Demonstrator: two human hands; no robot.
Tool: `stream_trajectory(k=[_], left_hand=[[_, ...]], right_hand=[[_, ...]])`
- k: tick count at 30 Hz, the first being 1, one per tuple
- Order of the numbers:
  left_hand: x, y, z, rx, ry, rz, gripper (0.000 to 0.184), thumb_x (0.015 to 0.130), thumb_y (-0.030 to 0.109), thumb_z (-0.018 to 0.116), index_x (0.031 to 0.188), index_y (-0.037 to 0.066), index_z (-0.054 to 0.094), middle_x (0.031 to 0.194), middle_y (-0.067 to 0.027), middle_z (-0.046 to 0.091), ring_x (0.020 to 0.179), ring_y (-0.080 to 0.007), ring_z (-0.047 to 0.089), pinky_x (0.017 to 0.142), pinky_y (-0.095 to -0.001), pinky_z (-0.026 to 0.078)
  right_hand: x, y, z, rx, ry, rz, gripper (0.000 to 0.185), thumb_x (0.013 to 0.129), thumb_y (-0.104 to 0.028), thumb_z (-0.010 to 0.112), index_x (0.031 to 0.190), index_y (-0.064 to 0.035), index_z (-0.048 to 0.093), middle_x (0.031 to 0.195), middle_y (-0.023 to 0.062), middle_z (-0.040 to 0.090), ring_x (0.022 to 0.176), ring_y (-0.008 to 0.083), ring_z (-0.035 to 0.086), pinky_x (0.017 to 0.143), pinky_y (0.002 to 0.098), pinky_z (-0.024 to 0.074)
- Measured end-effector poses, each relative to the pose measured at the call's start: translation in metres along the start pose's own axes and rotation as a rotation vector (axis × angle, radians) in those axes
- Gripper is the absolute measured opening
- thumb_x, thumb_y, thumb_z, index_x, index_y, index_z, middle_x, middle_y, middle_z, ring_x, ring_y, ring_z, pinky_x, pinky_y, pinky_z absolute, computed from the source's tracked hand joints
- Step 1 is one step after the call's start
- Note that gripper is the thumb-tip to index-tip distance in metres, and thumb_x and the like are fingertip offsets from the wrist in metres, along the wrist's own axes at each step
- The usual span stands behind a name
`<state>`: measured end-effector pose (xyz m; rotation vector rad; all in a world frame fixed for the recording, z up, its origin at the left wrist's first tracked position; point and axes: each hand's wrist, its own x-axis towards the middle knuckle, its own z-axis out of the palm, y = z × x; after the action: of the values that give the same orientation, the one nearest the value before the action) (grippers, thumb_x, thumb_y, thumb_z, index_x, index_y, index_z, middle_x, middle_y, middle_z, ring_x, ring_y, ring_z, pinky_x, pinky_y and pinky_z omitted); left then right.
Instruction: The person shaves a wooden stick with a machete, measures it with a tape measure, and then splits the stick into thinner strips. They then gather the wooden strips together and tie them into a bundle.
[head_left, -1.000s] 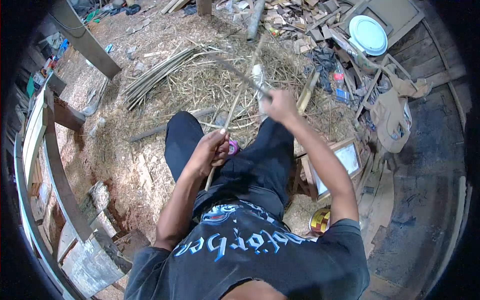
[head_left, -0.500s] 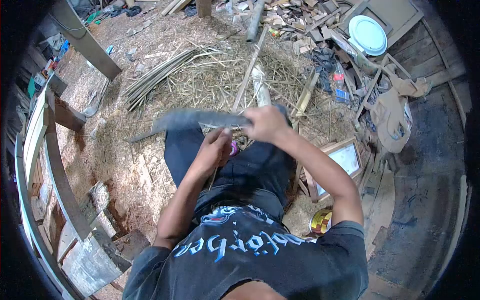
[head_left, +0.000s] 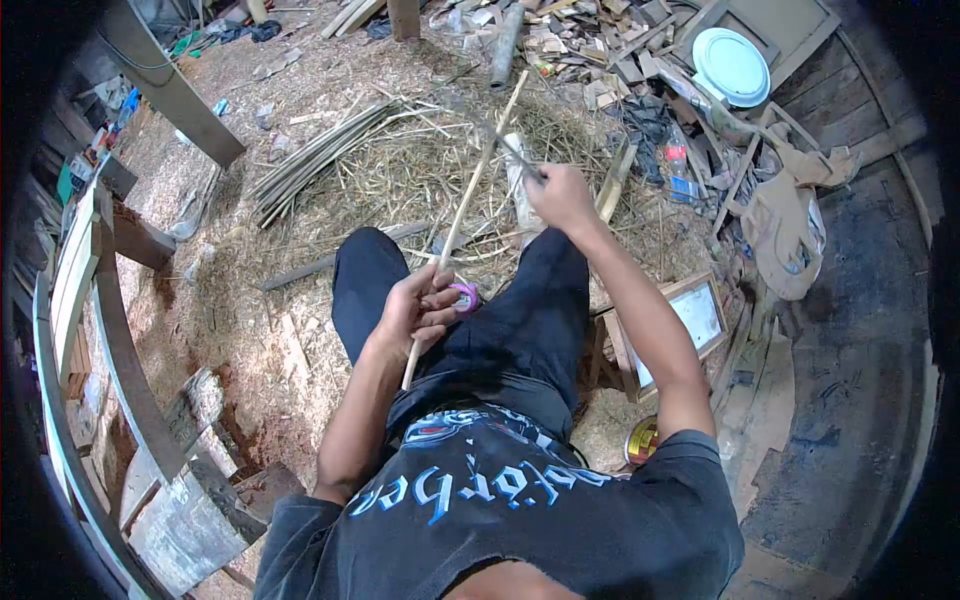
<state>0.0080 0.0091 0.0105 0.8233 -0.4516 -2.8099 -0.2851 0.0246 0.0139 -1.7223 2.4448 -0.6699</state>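
Note:
My left hand [head_left: 416, 304] holds a long thin bamboo strip [head_left: 466, 205] between thumb and fingers, its lower fingers loosely curled. The strip slants up and away past my knees, its lower end near my lap. My right hand [head_left: 561, 197] is closed round the handle of a blade [head_left: 516, 158], which is blurred and crosses the upper part of the strip; whether they touch is unclear. Beyond my knees, a bundle of thin strips [head_left: 318, 163] lies on a bed of shavings [head_left: 405, 185]. A pale pole [head_left: 522, 190] rests between my feet.
A framed pane [head_left: 697, 315] and a yellow-red tin [head_left: 642, 440] are at my right. Farther right lie a brown bag [head_left: 783, 240] and a pale blue lid [head_left: 731, 66]. Wooden posts [head_left: 185, 105] and curved boards [head_left: 125, 370] stand at left. Wood scraps [head_left: 580, 50] cover the far floor.
The blade has swung from across my left hand out to the strip's far part, and my right hand has moved forward. The strip now points away from me; my left fingers have loosened.

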Motion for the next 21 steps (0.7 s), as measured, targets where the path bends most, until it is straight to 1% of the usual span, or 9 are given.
stream_trajectory(k=[2,3,6,9,12,13,14,17,21], left_hand=[[-0.001,-0.002,-0.004,-0.107,-0.042,-0.07,0.034,0.103,0.039,0.043,0.077,0.018,0.039,0.062,0.0066,0.029,0.043,-0.0029,0.019,0.028,-0.0176,0.013],[0.0,-0.003,-0.009,-0.145,-0.102,-0.098,0.035,0.103,0.038,0.044,0.075,0.018,0.039,0.061,0.006,0.03,0.041,-0.0035,0.018,0.028,-0.0179,0.014],[0.003,-0.009,-0.017,-0.231,-0.145,-0.201,0.038,0.103,0.04,0.042,0.074,0.016,0.038,0.058,0.0052,0.031,0.04,-0.0037,0.021,0.027,-0.0183,0.016],[0.005,-0.012,-0.019,-0.141,-0.3,-0.174,0.04,0.104,0.04,0.039,0.073,0.013,0.039,0.056,0.0042,0.032,0.04,-0.0044,0.026,0.028,-0.0187,0.021],[0.008,-0.01,-0.008,0.003,-0.147,-0.045,0.043,0.104,0.04,0.035,0.072,0.012,0.037,0.055,0.0038,0.032,0.04,-0.0055,0.028,0.031,-0.0194,0.025],[0.014,-0.008,-0.012,-0.002,-0.211,-0.021,0.04,0.105,0.037,0.036,0.085,0.006,0.052,0.058,0.0045,0.033,0.043,-0.0061,0.029,0.033,-0.0195,0.025],[0.018,-0.006,-0.011,-0.011,-0.207,-0.017,0.04,0.105,0.037,0.036,0.085,0.006,0.052,0.058,0.0045,0.033,0.043,-0.0061,0.029,0.033,-0.0195,0.025],[0.016,-0.001,0.023,0.349,0.098,0.196,0.042,0.105,0.034,0.04,0.134,0.008,0.054,0.063,0.0061,0.035,0.048,-0.005,0.03,0.039,-0.0204,0.023],[0.031,0.013,0.016,0.387,0.078,0.327,0.033,0.104,0.031,0.045,0.128,0.011,0.055,0.063,0.0059,0.037,0.047,-0.0056,0.032,0.041,-0.0226,0.026]], right_hand=[[0.009,0.005,0.002,0.492,-0.03,0.247,0.039,0.086,-0.04,0.063,0.074,-0.0025,0.065,0.063,0.0137,0.065,0.061,0.026,0.066,0.063,0.0434,0.0523],[0.013,-0.002,0.007,0.755,0.002,0.287,0.03,0.095,-0.027,0.06,0.077,-0.004,0.065,0.052,-0.0043,0.046,0.043,0.0068,0.044,0.041,0.0273,0.0349],[0.019,-0.016,0.0,1.17,-0.042,0.415,0.03,0.095,-0.026,0.061,0.072,-0.0055,0.061,0.053,-0.004,0.047,0.041,0.007,0.043,0.04,0.0249,0.0338],[0.023,-0.021,0.01,1.145,0.004,0.424,0.03,0.091,-0.025,0.067,0.069,-0.0084,0.057,0.054,-0.0039,0.048,0.042,0.0078,0.044,0.04,0.0256,0.0352],[0.017,-0.027,0.02,1.135,-0.025,0.46,0.027,0.086,-0.023,0.072,0.067,-0.0081,0.059,0.052,-0.0039,0.048,0.043,0.0092,0.046,0.043,0.0283,0.0375],[0.013,-0.032,0.024,1.126,-0.038,0.442,0.029,0.086,-0.024,0.072,0.065,-0.0082,0.059,0.053,-0.0032,0.05,0.043,0.0092,0.046,0.043,0.0286,0.0371],[0.01,-0.035,0.028,1.117,-0.052,0.427,0.03,0.086,-0.024,0.072,0.063,-0.0082,0.059,0.054,-0.0026,0.052,0.043,0.0093,0.046,0.043,0.0289,0.0368],[-0.003,-0.039,0.043,0.92,-0.041,0.318,0.036,0.09,-0.029,0.066,0.068,-0.001,0.065,0.055,0.0044,0.058,0.048,0.0127,0.053,0.048,0.033,0.0407],[-0.044,-0.056,0.027,0.433,-0.002,-0.028,0.03,0.088,-0.03,0.063,0.086,-0.0013,0.071,0.062,0.0175,0.065,0.059,0.0277,0.066,0.057,0.0392,0.0484]])
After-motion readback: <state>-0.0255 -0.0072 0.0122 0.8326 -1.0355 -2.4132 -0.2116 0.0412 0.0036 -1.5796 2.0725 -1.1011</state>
